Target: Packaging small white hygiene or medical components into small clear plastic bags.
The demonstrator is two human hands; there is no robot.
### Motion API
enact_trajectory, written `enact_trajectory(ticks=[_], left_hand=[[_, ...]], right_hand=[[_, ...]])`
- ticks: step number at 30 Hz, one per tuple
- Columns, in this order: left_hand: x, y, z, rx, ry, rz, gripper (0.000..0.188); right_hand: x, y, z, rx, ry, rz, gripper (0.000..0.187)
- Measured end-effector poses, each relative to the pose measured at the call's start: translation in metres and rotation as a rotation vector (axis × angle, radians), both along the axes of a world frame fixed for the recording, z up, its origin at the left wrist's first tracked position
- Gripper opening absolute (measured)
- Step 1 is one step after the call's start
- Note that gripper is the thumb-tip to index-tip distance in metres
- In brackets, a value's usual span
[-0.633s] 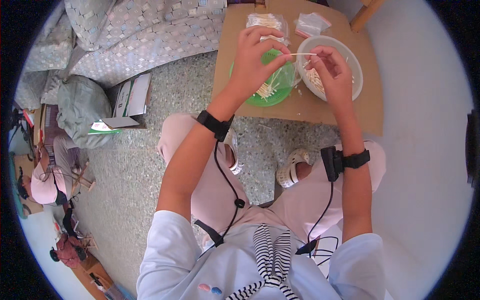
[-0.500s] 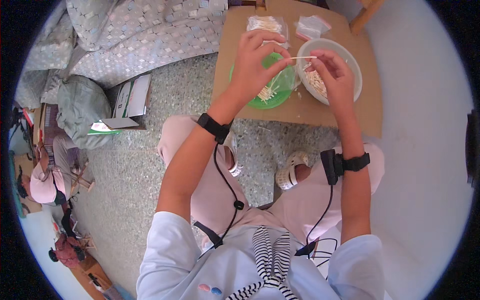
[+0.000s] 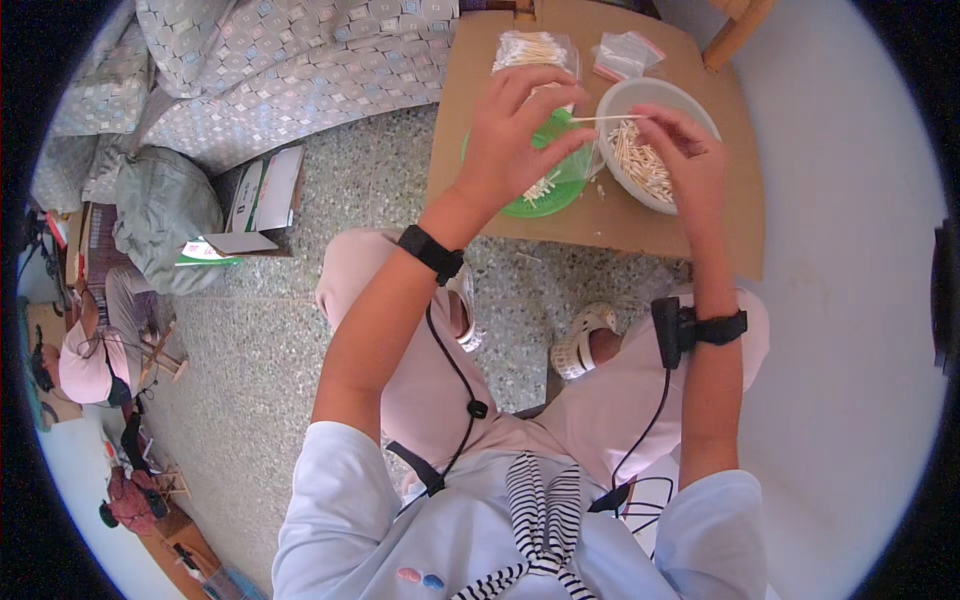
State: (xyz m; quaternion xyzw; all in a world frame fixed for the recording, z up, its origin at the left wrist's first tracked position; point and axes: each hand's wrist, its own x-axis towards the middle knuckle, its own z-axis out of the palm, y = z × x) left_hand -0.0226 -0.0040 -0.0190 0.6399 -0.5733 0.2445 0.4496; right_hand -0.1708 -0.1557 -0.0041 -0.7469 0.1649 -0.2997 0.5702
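Note:
A thin cotton swab lies level above the gap between two bowls. My right hand pinches its right end over the white bowl, where many loose swabs are heaped. Around the swab's left tip, my left hand has its thumb and fingers spread apart, seemingly not gripping it. Beneath that hand is a green bowl with more swabs, partly hidden by the hand. A clear bag packed with swabs sits just beyond my left hand.
Both bowls stand on a brown cardboard surface. Beyond them is a flat clear bag. A pale wall borders the right side, and a wooden leg rises at the back. Left are an opened box and patterned cloth.
My left thumb and fingers have parted from the swab's left end. My right hand still holds the swab and has shifted slightly right.

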Motion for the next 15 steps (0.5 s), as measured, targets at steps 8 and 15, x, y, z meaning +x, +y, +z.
enact_trajectory(ticks=[8,15], left_hand=[[0.002,0.002,-0.012,0.319,0.191,-0.082,0.064],[0.006,0.010,-0.049,0.583,0.100,0.079,0.082]], right_hand=[[-0.015,-0.033,-0.004,-0.236,0.182,-0.144,0.020],[-0.010,-0.024,0.003,-0.332,0.359,0.035,0.024]])
